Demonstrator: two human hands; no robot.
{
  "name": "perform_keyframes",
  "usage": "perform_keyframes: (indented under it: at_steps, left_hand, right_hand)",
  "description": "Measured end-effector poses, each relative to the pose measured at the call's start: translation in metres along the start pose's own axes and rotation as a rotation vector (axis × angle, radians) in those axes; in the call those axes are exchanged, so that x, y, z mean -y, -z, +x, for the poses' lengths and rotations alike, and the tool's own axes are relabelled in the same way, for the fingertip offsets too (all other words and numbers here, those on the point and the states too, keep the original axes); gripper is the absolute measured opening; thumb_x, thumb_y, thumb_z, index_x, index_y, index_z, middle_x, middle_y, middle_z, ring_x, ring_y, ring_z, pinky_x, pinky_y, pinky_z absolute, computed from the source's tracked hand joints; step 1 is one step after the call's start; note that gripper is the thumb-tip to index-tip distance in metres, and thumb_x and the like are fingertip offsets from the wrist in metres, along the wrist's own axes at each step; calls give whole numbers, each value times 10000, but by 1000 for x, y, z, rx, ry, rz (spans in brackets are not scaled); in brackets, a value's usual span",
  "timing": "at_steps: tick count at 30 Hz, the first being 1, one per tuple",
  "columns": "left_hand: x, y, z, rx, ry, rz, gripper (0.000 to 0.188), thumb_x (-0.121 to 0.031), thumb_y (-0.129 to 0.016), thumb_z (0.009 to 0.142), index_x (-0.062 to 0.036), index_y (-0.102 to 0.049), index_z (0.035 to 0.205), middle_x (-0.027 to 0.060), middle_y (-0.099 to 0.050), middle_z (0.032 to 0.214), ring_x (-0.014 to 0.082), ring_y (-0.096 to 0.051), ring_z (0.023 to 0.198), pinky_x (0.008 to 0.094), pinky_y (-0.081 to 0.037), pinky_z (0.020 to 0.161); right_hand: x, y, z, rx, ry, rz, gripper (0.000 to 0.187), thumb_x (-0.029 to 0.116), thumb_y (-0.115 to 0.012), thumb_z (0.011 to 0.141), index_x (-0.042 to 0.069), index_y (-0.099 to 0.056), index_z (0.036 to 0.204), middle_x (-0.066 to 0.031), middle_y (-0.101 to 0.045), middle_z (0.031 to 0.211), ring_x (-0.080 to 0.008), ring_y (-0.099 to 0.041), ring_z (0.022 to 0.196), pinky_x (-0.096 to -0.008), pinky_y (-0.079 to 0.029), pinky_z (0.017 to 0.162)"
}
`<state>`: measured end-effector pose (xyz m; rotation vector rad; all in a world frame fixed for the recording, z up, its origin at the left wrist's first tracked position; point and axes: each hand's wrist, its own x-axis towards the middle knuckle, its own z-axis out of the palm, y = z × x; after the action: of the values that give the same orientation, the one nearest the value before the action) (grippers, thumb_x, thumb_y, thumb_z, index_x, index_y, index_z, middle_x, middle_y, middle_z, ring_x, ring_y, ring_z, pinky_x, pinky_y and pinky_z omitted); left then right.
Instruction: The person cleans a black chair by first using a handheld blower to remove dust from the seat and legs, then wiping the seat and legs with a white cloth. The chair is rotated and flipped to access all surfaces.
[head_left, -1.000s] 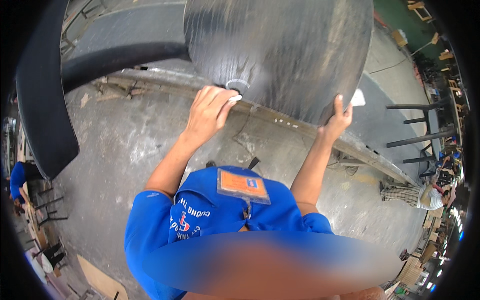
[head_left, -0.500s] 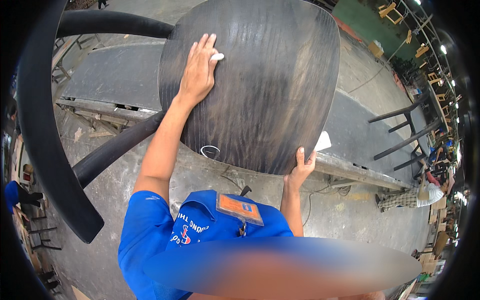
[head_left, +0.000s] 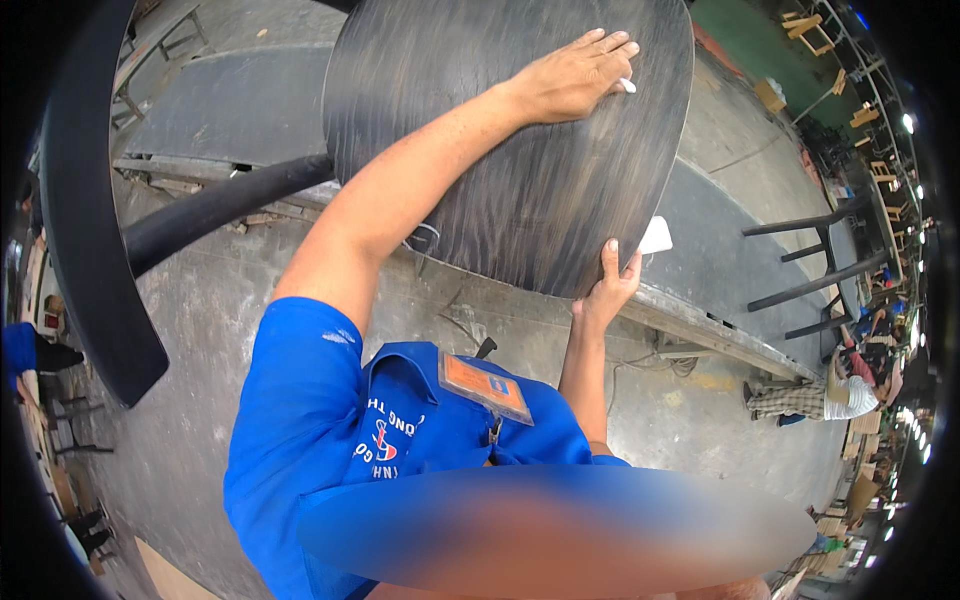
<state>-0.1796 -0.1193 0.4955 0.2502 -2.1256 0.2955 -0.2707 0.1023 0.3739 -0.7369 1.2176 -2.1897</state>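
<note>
Floor [head_left: 230,330] | left hand [head_left: 572,82] across seat [head_left: 535,195] (palm down) | right hand [head_left: 608,292] clasping it

Hands [head_left: 574,84] on dark seat [head_left: 530,190], white piece [head_left: 627,86] pinched

Soft, even light falls on the floor [head_left: 220,350] and table [head_left: 230,110], with a pale glare on the floor at lower right. Small lamps [head_left: 908,123] show as white spots along the dim right rim. The seat [head_left: 450,60] has a dull sheen — the backrest [head_left: 85,200] sinks to near black. The middle is fairly sharp, edges bend, corners go black — and a smeared oval [head_left: 560,530] blurs the bottom
</note>
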Motion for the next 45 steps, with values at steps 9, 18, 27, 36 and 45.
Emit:
perform_keyframes:
  at_steps: [9,18,27,36,45]
  left_hand:
    - [116,58,-40,-247,326,257,298,-142,-358,948,48,-520,1111,243,-401,1347,399,-310,1301,522,-216,1074]
    - [93,59,-58,-352,550,285,328,-142,-395,913,44,-491,1166,256,-479,1229,409,-407,1195,491,-285,1039]
    - [114,72,-101,-188,430,197,276,-110,-384,925,24,-545,1105,219,-486,1272,384,-409,1217,438,-326,1020]
    - [119,46,-36,-34,369,230,321,-170,-317,983,0,-529,1154,193,-445,1328,354,-324,1304,425,-248,1093]
    - [43,-46,39,-12,-124,120,325,-135,-439,929,37,-489,1200,251,-470,1269,380,-419,1221,461,-306,1046]
  right_hand:
    - [3,-1,3,44,1,-30,419,141,-643,857,-30,-465,1195,-113,-567,1072,-197,-568,952,-329,-465,828]
    - [10,-6,10,76,4,-35,394,113,-621,869,-35,-458,1197,-121,-557,1100,-181,-555,961,-317,-462,834]
    - [-7,-11,31,65,118,-77,490,112,-640,859,-90,-432,1254,-158,-533,1172,-201,-514,1052,-315,-410,920]
    - [-15,-13,32,0,198,-75,326,212,-507,950,-64,-543,1118,-79,-564,1039,-126,-487,948,-270,-395,844]
    - [-24,-18,44,-10,212,-110,422,259,-421,977,-122,-498,1140,-100,-537,998,-148,-479,914,-288,-388,831]
